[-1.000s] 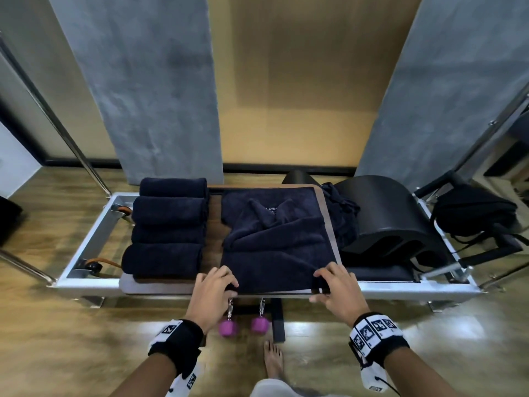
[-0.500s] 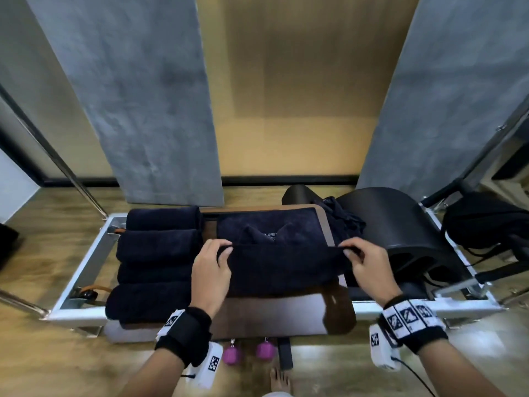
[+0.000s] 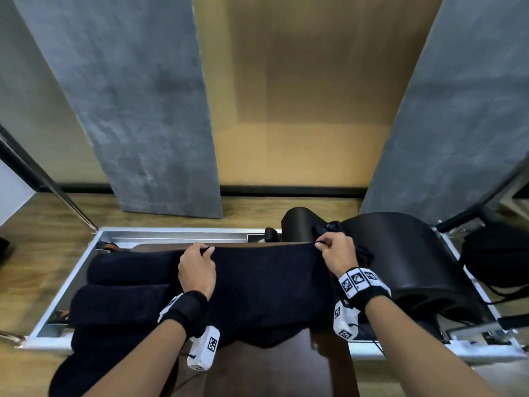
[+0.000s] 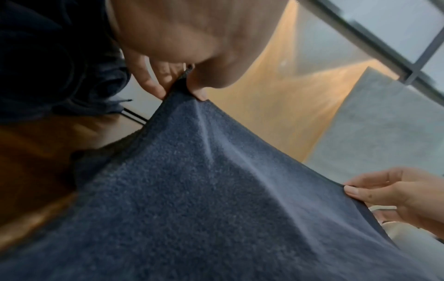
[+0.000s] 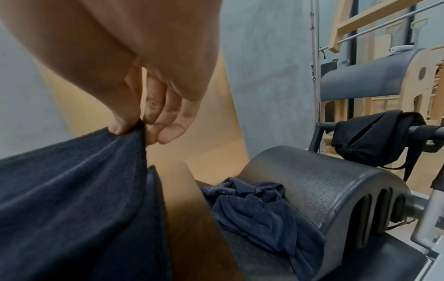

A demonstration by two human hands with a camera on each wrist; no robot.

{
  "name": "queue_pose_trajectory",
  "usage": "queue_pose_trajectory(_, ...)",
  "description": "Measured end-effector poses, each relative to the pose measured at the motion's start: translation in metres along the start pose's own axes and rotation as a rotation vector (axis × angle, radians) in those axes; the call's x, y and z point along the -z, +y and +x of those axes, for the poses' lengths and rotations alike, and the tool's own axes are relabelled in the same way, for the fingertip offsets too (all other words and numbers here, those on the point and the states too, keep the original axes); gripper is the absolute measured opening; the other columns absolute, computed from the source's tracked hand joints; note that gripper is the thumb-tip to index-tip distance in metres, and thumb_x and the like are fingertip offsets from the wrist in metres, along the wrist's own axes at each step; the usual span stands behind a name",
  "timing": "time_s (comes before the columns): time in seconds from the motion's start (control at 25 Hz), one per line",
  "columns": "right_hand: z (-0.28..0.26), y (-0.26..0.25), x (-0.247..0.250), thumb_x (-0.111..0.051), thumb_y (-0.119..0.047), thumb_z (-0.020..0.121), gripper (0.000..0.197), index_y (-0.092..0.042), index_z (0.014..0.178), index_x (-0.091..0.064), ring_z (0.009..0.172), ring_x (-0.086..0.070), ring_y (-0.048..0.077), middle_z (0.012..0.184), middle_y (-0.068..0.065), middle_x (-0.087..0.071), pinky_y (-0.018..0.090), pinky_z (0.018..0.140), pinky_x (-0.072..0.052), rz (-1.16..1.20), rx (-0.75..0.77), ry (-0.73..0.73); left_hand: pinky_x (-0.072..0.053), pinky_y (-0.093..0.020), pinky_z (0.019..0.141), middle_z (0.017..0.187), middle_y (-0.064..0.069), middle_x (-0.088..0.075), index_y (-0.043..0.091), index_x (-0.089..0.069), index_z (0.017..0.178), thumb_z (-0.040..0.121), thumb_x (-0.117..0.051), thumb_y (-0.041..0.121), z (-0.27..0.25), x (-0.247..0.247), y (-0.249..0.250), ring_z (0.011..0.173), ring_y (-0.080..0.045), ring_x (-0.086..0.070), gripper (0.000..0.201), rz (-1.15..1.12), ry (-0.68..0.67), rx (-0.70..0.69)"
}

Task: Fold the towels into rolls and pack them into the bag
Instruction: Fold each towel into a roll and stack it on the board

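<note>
A dark navy towel (image 3: 266, 293) is stretched between both hands above the brown platform (image 3: 286, 371). My left hand (image 3: 207, 250) pinches its far left corner, also seen in the left wrist view as the left hand (image 4: 182, 91) on the towel (image 4: 216, 199). My right hand (image 3: 319, 244) pinches the far right corner; the right wrist view shows that right hand (image 5: 138, 126) gripping the towel (image 5: 72, 190). Several rolled navy towels (image 3: 128, 299) lie in a row at the left. A black bag (image 3: 498, 256) hangs at the far right.
A crumpled navy towel (image 5: 259, 207) lies between the platform and a black arched barrel (image 3: 400, 259). The silver metal frame (image 3: 68, 285) borders the platform. A black roller (image 3: 297, 224) stands behind. Grey wall panels rise at the back; the floor is wood.
Both hands have carried the towel's near edge from the platform's front up and over to the far side, and the view has moved closer.
</note>
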State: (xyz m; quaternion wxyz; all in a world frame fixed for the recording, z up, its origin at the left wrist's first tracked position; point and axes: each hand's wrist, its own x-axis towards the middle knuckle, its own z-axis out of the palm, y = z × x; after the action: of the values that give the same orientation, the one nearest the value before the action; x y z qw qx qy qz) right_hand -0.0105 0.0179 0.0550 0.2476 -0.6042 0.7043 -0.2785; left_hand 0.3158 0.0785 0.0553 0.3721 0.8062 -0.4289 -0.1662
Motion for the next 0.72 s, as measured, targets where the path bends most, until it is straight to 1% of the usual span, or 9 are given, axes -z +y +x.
queue_pose_trajectory(0.12, 0.015, 0.011, -0.018, -0.077, -0.013, 0.093, 0.002, -0.013, 0.092, -0.079, 0.093, -0.067, 0.019, 0.093, -0.003, -0.070, 0.029, 0.083, -0.051, -0.082, -0.003, -0.059, -0.052, -0.043, 0.082, 0.110, -0.010, -0.067, 0.013, -0.070, 0.096, 0.103, -0.067, 0.020, 0.012, -0.018, -0.007, 0.105, -0.035, -0.063, 0.010, 0.112, -0.062, 0.039)
queue_pose_trajectory(0.2, 0.019, 0.016, -0.026, -0.077, -0.013, 0.092, 0.004, -0.012, 0.088, -0.076, 0.092, -0.066, 0.018, 0.096, -0.006, -0.066, 0.033, 0.085, -0.052, -0.106, 0.020, -0.085, -0.054, -0.044, 0.083, 0.107, -0.009, -0.066, 0.014, -0.069, 0.092, 0.102, -0.068, 0.019, 0.017, -0.027, -0.014, 0.106, -0.034, -0.062, 0.011, 0.140, -0.096, 0.066)
queue_pose_trajectory(0.36, 0.021, 0.023, -0.037, -0.077, -0.013, 0.092, 0.016, -0.019, 0.081, -0.069, 0.087, -0.066, 0.020, 0.083, -0.009, -0.060, 0.032, 0.076, -0.050, -0.151, 0.005, -0.098, -0.052, -0.046, 0.085, 0.104, -0.005, -0.064, 0.016, -0.066, 0.090, 0.101, -0.068, 0.018, 0.017, -0.036, -0.025, 0.110, -0.032, -0.059, 0.012, 0.153, -0.083, 0.039)
queue_pose_trajectory(0.44, 0.020, 0.024, -0.039, -0.077, -0.011, 0.091, 0.009, -0.018, 0.097, -0.074, 0.096, -0.069, 0.019, 0.091, -0.006, -0.069, 0.031, 0.082, -0.053, -0.097, -0.026, -0.103, -0.051, -0.047, 0.087, 0.107, -0.005, -0.062, 0.014, -0.065, 0.097, 0.101, -0.069, 0.015, 0.014, -0.038, -0.027, 0.108, -0.031, -0.059, 0.006, 0.114, -0.060, 0.024)
queue_pose_trajectory(0.52, 0.020, 0.024, -0.039, -0.077, -0.011, 0.092, 0.021, -0.014, 0.112, -0.076, 0.106, -0.069, 0.020, 0.105, 0.000, -0.074, 0.032, 0.092, -0.054, -0.074, -0.043, -0.124, -0.052, -0.048, 0.089, 0.113, -0.007, -0.061, 0.011, -0.065, 0.110, 0.101, -0.069, 0.015, 0.010, -0.038, -0.026, 0.106, -0.031, -0.060, 0.010, 0.081, -0.056, 0.028)
queue_pose_trajectory(0.56, 0.020, 0.023, -0.038, -0.076, -0.011, 0.092, 0.017, -0.014, 0.109, -0.077, 0.106, -0.069, 0.022, 0.105, 0.001, -0.073, 0.031, 0.090, -0.053, -0.095, -0.044, -0.126, -0.052, -0.048, 0.089, 0.115, -0.008, -0.061, 0.009, -0.066, 0.113, 0.102, -0.068, 0.016, 0.008, -0.037, -0.025, 0.106, -0.032, -0.061, 0.014, 0.066, -0.055, 0.025)
queue_pose_trajectory(0.6, 0.018, 0.022, -0.035, -0.076, -0.012, 0.092, 0.007, -0.016, 0.097, -0.076, 0.103, -0.069, 0.024, 0.097, 0.000, -0.070, 0.030, 0.084, -0.050, -0.108, -0.035, -0.130, -0.052, -0.047, 0.089, 0.115, -0.009, -0.060, 0.007, -0.068, 0.114, 0.102, -0.067, 0.017, 0.004, -0.035, -0.023, 0.104, -0.033, -0.062, 0.015, 0.046, -0.047, 0.017)
queue_pose_trajectory(0.68, 0.014, 0.024, -0.031, -0.076, -0.013, 0.092, 0.022, -0.020, 0.075, -0.063, 0.093, -0.067, 0.028, 0.081, -0.005, -0.060, 0.030, 0.075, -0.043, -0.146, -0.038, -0.123, -0.051, -0.044, 0.085, 0.109, -0.005, -0.058, 0.008, -0.071, 0.107, 0.102, -0.068, 0.019, -0.005, -0.029, -0.018, 0.098, -0.032, -0.063, 0.012, 0.007, -0.012, -0.029)
queue_pose_trajectory(0.72, 0.010, 0.023, -0.026, -0.077, -0.015, 0.092, 0.024, -0.020, 0.074, -0.061, 0.091, -0.067, 0.028, 0.080, -0.005, -0.060, 0.031, 0.074, -0.044, -0.126, -0.055, -0.108, -0.051, -0.042, 0.083, 0.106, -0.002, -0.058, 0.010, -0.072, 0.104, 0.102, -0.069, 0.020, -0.011, -0.024, -0.015, 0.095, -0.030, -0.063, 0.011, -0.010, 0.008, -0.066)
